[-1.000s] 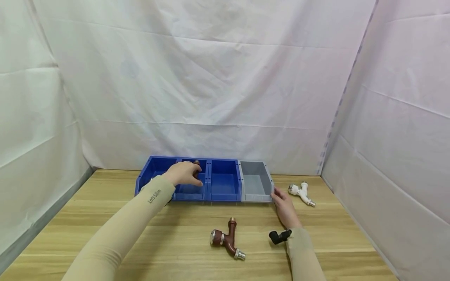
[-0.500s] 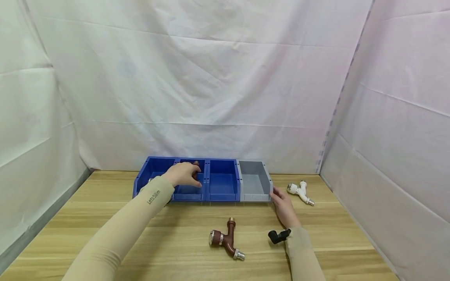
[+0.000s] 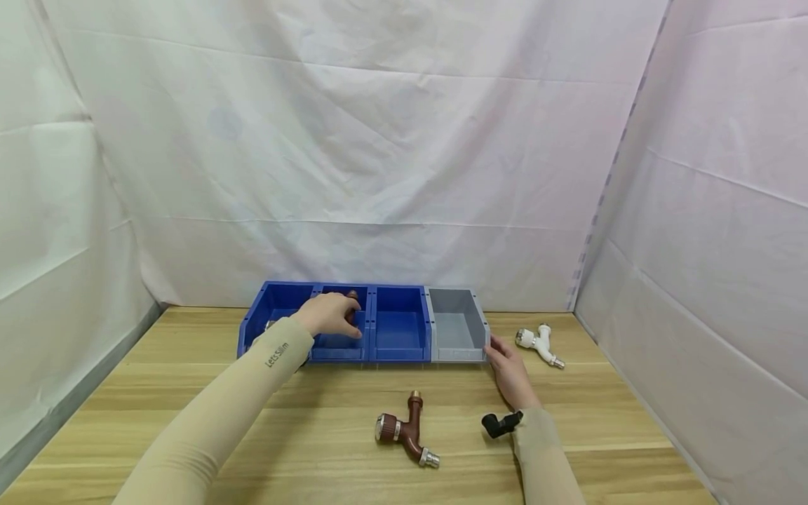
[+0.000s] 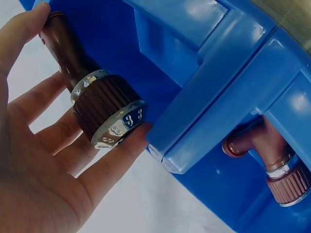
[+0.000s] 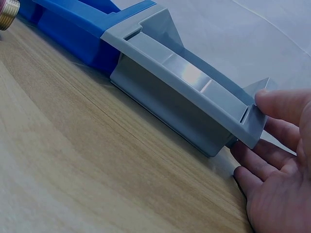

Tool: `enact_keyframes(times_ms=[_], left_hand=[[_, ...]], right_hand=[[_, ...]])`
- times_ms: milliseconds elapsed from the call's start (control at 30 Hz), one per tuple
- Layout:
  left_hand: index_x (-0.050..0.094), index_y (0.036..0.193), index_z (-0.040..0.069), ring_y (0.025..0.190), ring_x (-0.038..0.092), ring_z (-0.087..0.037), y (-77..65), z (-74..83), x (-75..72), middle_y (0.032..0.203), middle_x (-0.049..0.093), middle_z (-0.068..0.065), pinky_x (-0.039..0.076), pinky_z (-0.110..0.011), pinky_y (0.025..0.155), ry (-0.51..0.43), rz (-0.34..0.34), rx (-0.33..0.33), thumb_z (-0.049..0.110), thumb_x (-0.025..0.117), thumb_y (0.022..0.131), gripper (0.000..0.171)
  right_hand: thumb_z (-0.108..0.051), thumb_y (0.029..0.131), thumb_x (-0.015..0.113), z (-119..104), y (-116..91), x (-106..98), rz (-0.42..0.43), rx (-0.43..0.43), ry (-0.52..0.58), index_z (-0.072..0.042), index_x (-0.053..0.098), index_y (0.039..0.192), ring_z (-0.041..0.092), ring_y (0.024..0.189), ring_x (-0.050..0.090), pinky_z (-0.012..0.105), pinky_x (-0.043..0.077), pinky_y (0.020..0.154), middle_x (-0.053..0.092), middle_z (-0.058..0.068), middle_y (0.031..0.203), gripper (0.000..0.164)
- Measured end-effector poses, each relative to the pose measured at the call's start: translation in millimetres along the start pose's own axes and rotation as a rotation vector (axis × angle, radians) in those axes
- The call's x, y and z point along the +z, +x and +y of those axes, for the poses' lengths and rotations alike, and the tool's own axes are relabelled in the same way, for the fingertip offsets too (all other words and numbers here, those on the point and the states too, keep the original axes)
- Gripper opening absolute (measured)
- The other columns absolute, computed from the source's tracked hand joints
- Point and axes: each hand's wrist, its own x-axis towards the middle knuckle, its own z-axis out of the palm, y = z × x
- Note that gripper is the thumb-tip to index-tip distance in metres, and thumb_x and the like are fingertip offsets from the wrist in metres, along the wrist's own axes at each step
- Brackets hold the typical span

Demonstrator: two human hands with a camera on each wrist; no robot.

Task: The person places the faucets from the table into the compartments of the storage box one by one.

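Observation:
My left hand (image 3: pixel 328 313) reaches into the second blue bin (image 3: pixel 337 354) from the left in the head view. Its thumb and fingers hold a brown tap (image 4: pixel 104 99) with a ribbed knob and silver end cap, tilted in the left wrist view. Another brown tap (image 4: pixel 269 145) lies in the neighbouring blue bin. My right hand (image 3: pixel 513 379) grips the front right corner of the grey bin (image 5: pixel 170 104), thumb on the front rim and fingers beside and below it. My left forearm hides part of the leftmost bin (image 3: pixel 287 294).
On the wooden table (image 3: pixel 315 449), a third brown tap (image 3: pixel 412 435) lies in front of the bin row. A white tap (image 3: pixel 541 346) lies right of the grey bin. Another blue bin (image 3: pixel 400 333) stands beside the grey one. White sheets (image 3: pixel 379 140) hang behind and at both sides.
The head view has shifted slightly. Both hands, the bins and the taps stay in practically the same places.

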Motion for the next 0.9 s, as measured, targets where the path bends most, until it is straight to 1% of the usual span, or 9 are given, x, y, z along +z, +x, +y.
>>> enact_keyframes(times_ms=[233, 400, 600, 733, 900], left_hand=[[0.059, 0.132, 0.013, 0.095, 0.059, -0.024, 1.3, -1.4, 2.6, 0.109, 0.062, -0.004, 0.05, -0.045, 0.079, 0.012, -0.01, -0.007, 0.046, 0.077, 0.08, 0.064], [0.06, 0.132, 0.013, 0.097, 0.06, -0.026, 2.2, -2.3, 4.7, 0.11, 0.063, -0.005, 0.05, -0.046, 0.08, 0.013, -0.01, -0.001, 0.046, 0.077, 0.08, 0.064], [0.059, 0.132, 0.011, 0.103, 0.06, -0.028, 2.5, -3.2, 7.3, 0.115, 0.063, -0.006, 0.049, -0.047, 0.086, 0.006, -0.016, 0.015, 0.045, 0.077, 0.08, 0.064], [0.059, 0.133, 0.009, 0.108, 0.059, -0.031, 2.0, -3.5, 7.1, 0.121, 0.062, -0.009, 0.049, -0.049, 0.088, 0.006, -0.018, 0.025, 0.044, 0.077, 0.081, 0.065], [0.059, 0.133, 0.009, 0.112, 0.057, -0.034, 2.3, -4.1, 6.3, 0.125, 0.061, -0.012, 0.048, -0.05, 0.089, 0.008, -0.019, 0.028, 0.044, 0.077, 0.08, 0.066]], right_hand=[[-0.007, 0.102, 0.046, 0.3, -0.1, 1.1, 0.001, 0.006, 0.018, 0.006, 0.024, 0.149, 0.026, 0.141, 0.025, 0.035, 0.02, 0.115, 0.025, 0.02, 0.154, 0.054], [-0.007, 0.102, 0.046, 0.2, -0.1, 1.1, -0.005, 0.001, 0.011, 0.006, 0.024, 0.149, 0.026, 0.14, 0.026, 0.035, 0.021, 0.115, 0.025, 0.021, 0.153, 0.054], [-0.008, 0.102, 0.047, 1.1, -0.3, 0.7, -0.002, 0.013, -0.003, 0.005, 0.025, 0.149, 0.026, 0.14, 0.026, 0.035, 0.021, 0.114, 0.026, 0.02, 0.153, 0.054], [-0.009, 0.103, 0.046, 0.9, 0.0, 0.2, -0.006, 0.013, -0.017, 0.006, 0.024, 0.149, 0.027, 0.141, 0.025, 0.036, 0.021, 0.115, 0.025, 0.021, 0.154, 0.054], [-0.009, 0.102, 0.048, -0.2, 0.2, 1.7, 0.0, 0.018, 0.006, 0.005, 0.024, 0.149, 0.025, 0.141, 0.025, 0.035, 0.021, 0.115, 0.025, 0.02, 0.154, 0.055]])
